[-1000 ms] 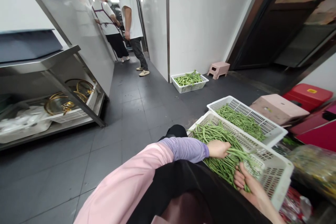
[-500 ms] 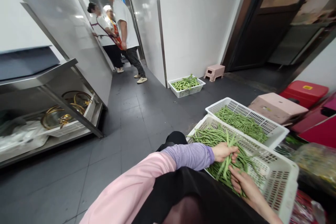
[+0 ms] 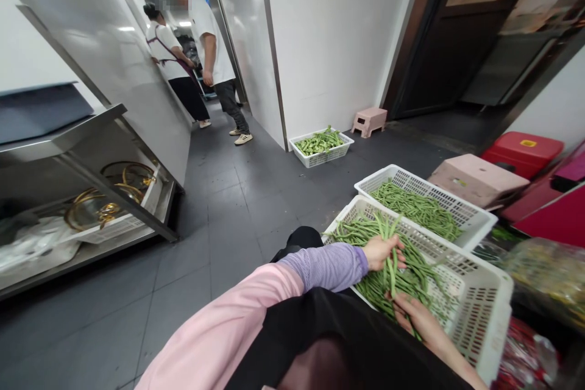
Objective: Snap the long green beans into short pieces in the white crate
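My left hand (image 3: 382, 252), below a striped purple sleeve cuff, is closed around a small bunch of long green beans (image 3: 389, 269). Their ends stick out above and below the fist. Nearer to me, my right hand (image 3: 414, 312) has its thumb and fingers pinched at the lower end of the same bunch; the exact grip is partly hidden. Both hands are over a white plastic basket (image 3: 487, 317), where loose green beans lie heaped at the left and middle. Just beyond it, a second white basket (image 3: 478, 228) holds more green beans (image 3: 418, 210).
By the wall stands another white basket (image 3: 320, 158) of green pieces beside a small pink stool (image 3: 369, 120). A larger pink stool (image 3: 479, 177) and a red box (image 3: 521, 152) are at right. Two people (image 3: 214, 42) stand in the passage. A metal shelf (image 3: 114, 186) is at left.
Both hands have shifted slightly, still on the bean bunch. The view has turned a little. In the passage, the person in orange no longer shows.
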`<state>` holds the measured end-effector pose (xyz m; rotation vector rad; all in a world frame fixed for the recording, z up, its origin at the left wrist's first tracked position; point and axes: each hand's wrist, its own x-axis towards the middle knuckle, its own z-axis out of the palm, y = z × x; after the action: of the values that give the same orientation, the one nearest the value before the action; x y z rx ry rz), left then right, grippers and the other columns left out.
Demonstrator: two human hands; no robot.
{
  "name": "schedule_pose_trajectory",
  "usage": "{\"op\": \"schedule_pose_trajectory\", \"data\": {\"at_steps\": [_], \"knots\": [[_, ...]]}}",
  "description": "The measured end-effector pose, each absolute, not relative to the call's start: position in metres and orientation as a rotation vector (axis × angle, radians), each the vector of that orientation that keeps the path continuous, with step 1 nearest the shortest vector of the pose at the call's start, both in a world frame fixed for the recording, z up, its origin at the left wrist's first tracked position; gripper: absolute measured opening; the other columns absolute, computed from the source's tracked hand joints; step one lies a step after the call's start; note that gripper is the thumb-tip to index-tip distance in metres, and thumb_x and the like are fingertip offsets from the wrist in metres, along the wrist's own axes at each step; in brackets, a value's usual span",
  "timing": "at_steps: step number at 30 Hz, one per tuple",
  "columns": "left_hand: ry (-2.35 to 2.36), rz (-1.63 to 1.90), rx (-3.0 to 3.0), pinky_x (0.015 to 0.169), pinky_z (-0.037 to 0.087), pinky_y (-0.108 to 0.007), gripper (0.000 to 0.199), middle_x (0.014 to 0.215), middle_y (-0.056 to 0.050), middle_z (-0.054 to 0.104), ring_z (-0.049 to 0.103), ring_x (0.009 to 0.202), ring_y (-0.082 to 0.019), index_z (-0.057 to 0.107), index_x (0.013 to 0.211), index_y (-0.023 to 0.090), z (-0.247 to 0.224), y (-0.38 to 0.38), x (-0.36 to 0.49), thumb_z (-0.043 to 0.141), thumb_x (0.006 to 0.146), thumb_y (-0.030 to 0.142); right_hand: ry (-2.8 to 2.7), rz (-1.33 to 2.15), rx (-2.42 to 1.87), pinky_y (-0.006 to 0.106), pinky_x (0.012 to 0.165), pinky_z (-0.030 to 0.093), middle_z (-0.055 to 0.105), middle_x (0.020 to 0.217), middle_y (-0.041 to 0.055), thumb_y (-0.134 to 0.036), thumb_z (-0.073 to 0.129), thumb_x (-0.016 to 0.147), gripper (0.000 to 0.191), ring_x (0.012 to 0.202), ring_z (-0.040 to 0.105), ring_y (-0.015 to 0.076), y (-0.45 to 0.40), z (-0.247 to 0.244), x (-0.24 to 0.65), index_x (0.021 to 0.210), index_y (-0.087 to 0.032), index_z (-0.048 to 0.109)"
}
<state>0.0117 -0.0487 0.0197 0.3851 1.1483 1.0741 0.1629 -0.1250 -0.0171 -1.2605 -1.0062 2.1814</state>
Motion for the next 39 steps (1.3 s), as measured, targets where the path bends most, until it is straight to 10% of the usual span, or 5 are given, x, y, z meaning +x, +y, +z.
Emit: {"op": "schedule_pose_trajectory", "data": {"at_steps": [12,19,25,39], "knots": [[1.303,0.939,0.789,0.038,0.036,-0.017,0.024,0.052,0.007,0.049,0.033,0.035,-0.003,0.057,0.080,0.014,0.019,-0.059,-0.017,0.056,0.094,0.034,-0.779,1.894,-1.255,0.018,0.034,0.025,0.032,0.045,-0.0083,-0.056,0.089,0.048,0.057,0.037,0.028,0.0039,-0.110,-0.024,0.182,0.054,-0.018,0.047],[1.363,0.782,0.479,0.036,0.029,-0.020,0.030,0.048,0.004,0.048,0.026,0.031,-0.005,0.046,0.069,0.016,0.005,-0.062,-0.021,0.045,0.098,0.021,-1.327,2.004,-0.843,0.022,0.040,0.028,0.039,0.047,-0.0022,-0.056,0.073,0.076,0.050,0.040,0.031,0.0072,-0.112,0.019,0.186,0.051,-0.017,0.052],[1.387,0.869,0.589,0.035,0.030,-0.019,0.028,0.047,0.006,0.049,0.028,0.030,-0.005,0.047,0.073,0.017,0.012,-0.061,-0.028,0.045,0.099,0.025,-1.328,1.602,-1.434,0.023,0.040,0.032,0.048,0.045,-0.0062,-0.019,0.087,0.040,0.038,0.041,0.043,0.0127,-0.079,-0.010,0.191,0.063,-0.024,0.058],[1.199,0.741,0.809,0.035,0.028,-0.020,0.027,0.051,0.006,0.052,0.034,0.033,-0.004,0.057,0.077,0.014,0.014,-0.072,-0.012,0.071,0.082,0.037,-0.592,2.355,-1.147,0.014,0.031,0.019,0.030,0.047,-0.0105,-0.040,0.082,0.067,0.038,0.034,0.024,0.0013,-0.104,-0.004,0.160,0.068,-0.017,0.051]]}}
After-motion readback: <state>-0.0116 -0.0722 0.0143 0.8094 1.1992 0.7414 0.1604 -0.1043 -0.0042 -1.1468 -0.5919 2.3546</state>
